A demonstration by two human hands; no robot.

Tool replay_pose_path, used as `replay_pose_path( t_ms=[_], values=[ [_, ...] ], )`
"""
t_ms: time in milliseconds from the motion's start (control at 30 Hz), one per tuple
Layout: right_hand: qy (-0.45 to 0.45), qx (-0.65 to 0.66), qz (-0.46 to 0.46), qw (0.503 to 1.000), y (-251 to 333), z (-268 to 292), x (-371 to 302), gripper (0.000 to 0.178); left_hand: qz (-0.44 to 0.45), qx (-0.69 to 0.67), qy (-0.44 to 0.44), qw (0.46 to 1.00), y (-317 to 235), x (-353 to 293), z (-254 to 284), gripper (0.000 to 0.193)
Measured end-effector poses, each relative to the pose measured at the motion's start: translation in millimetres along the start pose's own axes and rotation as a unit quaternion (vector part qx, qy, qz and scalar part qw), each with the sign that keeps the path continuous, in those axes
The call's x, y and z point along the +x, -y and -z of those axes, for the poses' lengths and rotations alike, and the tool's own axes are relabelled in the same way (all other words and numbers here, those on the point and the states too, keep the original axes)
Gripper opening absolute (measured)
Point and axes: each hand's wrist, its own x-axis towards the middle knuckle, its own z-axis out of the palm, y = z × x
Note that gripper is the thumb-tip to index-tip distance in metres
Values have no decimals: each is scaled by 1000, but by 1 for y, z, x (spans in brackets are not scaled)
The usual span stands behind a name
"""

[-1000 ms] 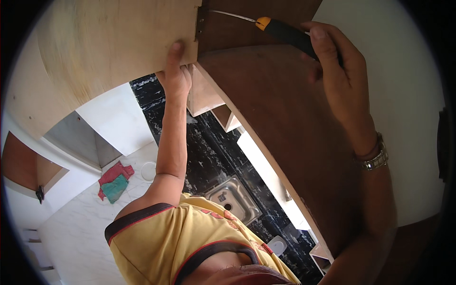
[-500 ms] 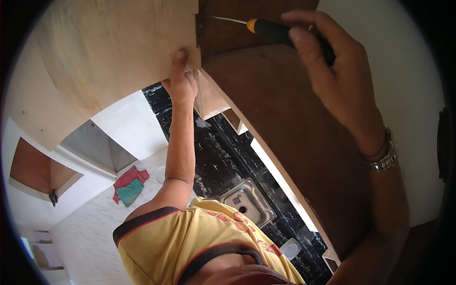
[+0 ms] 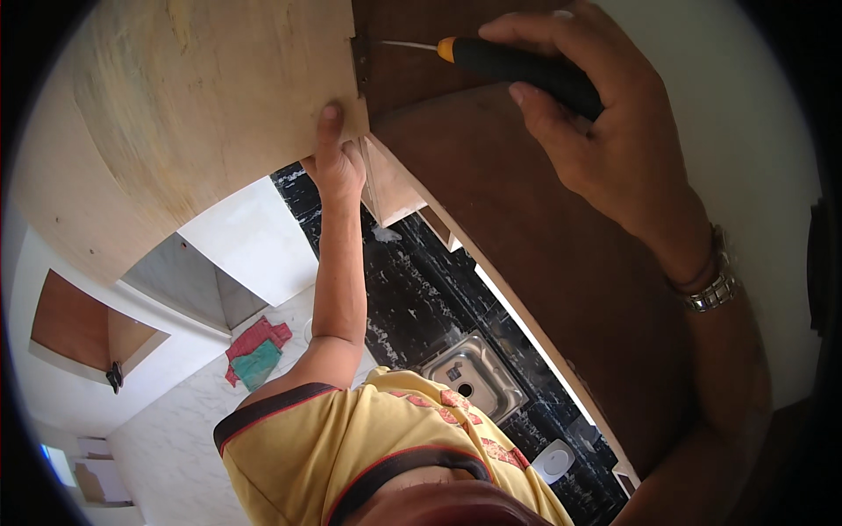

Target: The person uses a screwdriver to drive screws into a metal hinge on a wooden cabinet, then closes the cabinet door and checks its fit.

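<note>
My left hand (image 3: 338,167) grips the lower edge of a pale wooden cabinet door (image 3: 219,105), its thumb pressed flat on the face and the other fingers mostly hidden behind. In my right hand (image 3: 618,131) is a screwdriver (image 3: 526,72) with a dark handle and an orange collar, pinched between thumb and fingers. The thin shaft points left at a dark metal hinge (image 3: 360,67) on the door's edge. Whether the tip sits in a screw is too small to tell. Behind the screwdriver is the brown inside of the cabinet (image 3: 526,202).
Below lie a black marbled counter (image 3: 399,298), a steel sink (image 3: 495,386) and a white oval object (image 3: 553,460). Red and green cloths (image 3: 257,364) lie on a pale marbled surface at the left. White cabinets (image 3: 250,232) stand beside it. The cabinet's front edge (image 3: 526,333) runs diagonally near my right arm.
The view has shifted a little, moving the room rightward and down. My right fingers have changed position around the screwdriver handle, which sits slightly further left. My left hand keeps its hold on the door.
</note>
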Motion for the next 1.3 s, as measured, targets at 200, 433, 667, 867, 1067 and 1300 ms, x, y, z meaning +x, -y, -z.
replay_pose_path(
  t_ms=[200, 433, 667, 867, 1067, 1300],
  values=[
    [77, 49, -140, 986, 21, 21, 8, 23, -6, 8, -7, 1000, 1, 3, 5, 55],
    [-53, 57, 87, 993, 3, 5, 10, 22, 2, 6, 1, 1000, 7, 4, 4, 52],
    [39, 74, -177, 981, 14, 6, -8, 26, -17, 22, 4, 1000, 7, 3, 5, 51],
    [-13, 137, -159, 978, -7, -9, -33, 25, -4, 27, 1, 1000, 9, 5, 15, 52],
    [73, 86, -347, 931, -10, 3, -20, 23, 15, -5, 11, 1000, 5, 4, 11, 59],
    [25, 83, -138, 987, 32, 9, 14, 20, 0, -22, 11, 1000, 2, 0, 5, 52]
  ],
)
